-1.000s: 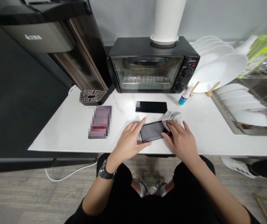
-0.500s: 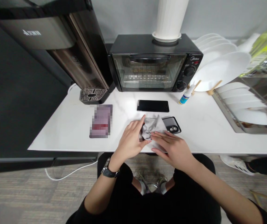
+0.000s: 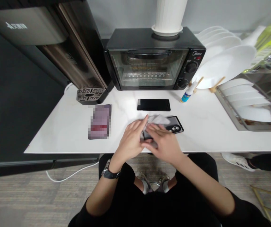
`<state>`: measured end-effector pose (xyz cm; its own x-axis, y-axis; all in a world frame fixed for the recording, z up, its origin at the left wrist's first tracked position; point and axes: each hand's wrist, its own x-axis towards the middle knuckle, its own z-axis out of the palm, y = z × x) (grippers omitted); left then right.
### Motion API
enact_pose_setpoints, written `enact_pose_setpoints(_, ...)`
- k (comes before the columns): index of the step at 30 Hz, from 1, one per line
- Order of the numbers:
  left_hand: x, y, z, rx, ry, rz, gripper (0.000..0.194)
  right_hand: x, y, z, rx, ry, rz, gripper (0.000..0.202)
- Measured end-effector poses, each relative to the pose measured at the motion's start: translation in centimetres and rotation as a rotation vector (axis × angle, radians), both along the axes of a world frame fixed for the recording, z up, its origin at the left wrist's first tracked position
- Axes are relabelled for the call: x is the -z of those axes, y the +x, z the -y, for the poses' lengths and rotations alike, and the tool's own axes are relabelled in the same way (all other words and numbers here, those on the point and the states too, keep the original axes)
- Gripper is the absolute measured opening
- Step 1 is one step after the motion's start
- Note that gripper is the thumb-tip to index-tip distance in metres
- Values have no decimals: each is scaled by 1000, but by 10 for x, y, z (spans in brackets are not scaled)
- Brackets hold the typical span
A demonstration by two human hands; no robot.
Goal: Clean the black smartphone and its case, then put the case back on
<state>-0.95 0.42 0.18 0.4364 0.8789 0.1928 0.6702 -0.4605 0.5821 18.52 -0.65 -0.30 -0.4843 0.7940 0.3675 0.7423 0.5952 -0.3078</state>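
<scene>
A clear phone case with a black rim (image 3: 174, 121) lies near the counter's front edge, its camera cutouts toward the right. My left hand (image 3: 131, 138) is closed on the case's left end, with the thumb on the near side. A light grey cloth (image 3: 159, 119) is bunched over the case's left and middle part. My right hand (image 3: 165, 142) presses this cloth onto the case, fingers together and slightly blurred. Just beyond the case lies a black smartphone (image 3: 153, 105), screen up. The hands hide much of the case and cloth.
A small spray bottle (image 3: 186, 95) stands right of the phone. On the left lies a purple, pixelated packet (image 3: 99, 122) near a drink dispenser (image 3: 90, 94). A black toaster oven (image 3: 149, 67) stands behind; white plates (image 3: 225, 67) and a dish rack (image 3: 240, 126) are right.
My right hand has slid left along the case with the cloth, closer to my left hand. More of the case's right part now shows. The view has shifted slightly.
</scene>
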Motion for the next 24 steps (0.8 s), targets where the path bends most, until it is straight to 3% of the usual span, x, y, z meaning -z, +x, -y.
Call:
enact_pose_setpoints(3,1,-1,2,-27,-3,-11,91,-3,-14,8,-108,-84,-55,52)
enact_pose_setpoints(7,0,1,6,-96,-5,-47,101,-5,16,17,-173,-101,-31,49)
enact_pose_setpoints(11,-3,2,6,-92,10,9,106,-3,65,10,-11,37,109,51)
enact_pose_setpoints(14,-3,3,3,-68,1,40,110,0,76,-3,131,115,168,55)
enact_pose_setpoints(19,-1,2,0,-51,-5,51,107,2,24,-11,274,98,92,76)
enact_pose_setpoints(22,1,0,0,-52,2,9,103,-2,-13,2,106,31,30,68)
enact_pose_setpoints(24,2,0,1,-66,9,-34,104,-5,-20,12,-43,-23,-14,60)
